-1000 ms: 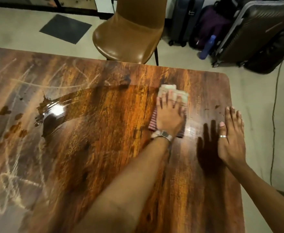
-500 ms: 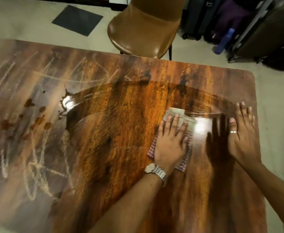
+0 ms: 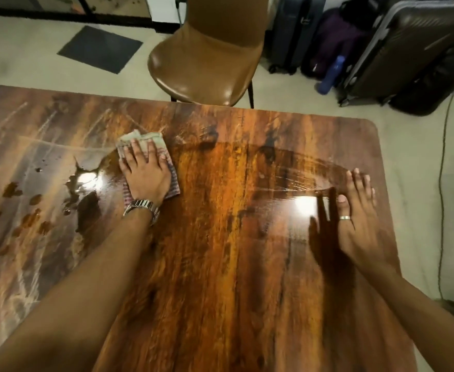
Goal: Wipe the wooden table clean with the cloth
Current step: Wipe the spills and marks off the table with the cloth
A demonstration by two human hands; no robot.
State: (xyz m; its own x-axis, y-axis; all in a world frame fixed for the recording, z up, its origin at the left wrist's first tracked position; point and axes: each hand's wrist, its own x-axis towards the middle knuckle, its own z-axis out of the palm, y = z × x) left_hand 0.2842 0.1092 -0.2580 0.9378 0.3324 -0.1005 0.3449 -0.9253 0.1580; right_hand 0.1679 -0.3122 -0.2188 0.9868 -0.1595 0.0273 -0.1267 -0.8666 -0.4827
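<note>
Wooden table (image 3: 220,277); cloth (image 3: 142,136) on it under left hand (image 3: 146,175); puddle (image 3: 85,179) just beside; right hand (image 3: 356,213) flat near edge.

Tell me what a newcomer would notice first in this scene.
First, the left hand pressing a cloth flat on the table, far and to the left, right beside a shiny wet puddle. Next, brown stains dotting the left side, and the right hand lying flat near the right edge. A brown chair stands beyond the far edge.
</note>
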